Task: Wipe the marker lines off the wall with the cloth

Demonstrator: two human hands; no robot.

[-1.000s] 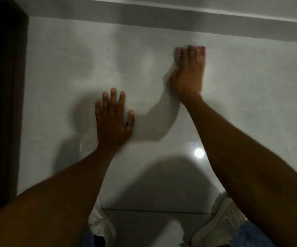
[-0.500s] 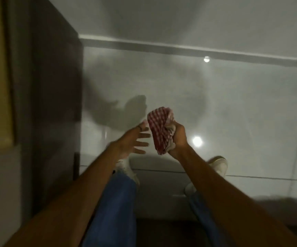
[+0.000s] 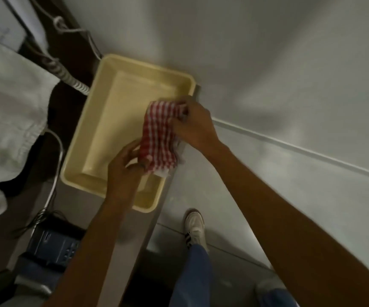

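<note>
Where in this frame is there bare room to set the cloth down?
The yellow tray is bare across its floor left of the cloth, which the left hand and right hand hold over its right side. Left of the tray it is crowded: cords, white fabric, a dark box.

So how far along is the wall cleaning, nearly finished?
Hard to say it is finished. The stretch of wall in view shows no marker lines, though the picture is dim. Right now both hands, left and right, hold the checked cloth over a yellow tub, away from the wall. Any remaining lines would lie out of view.
</note>
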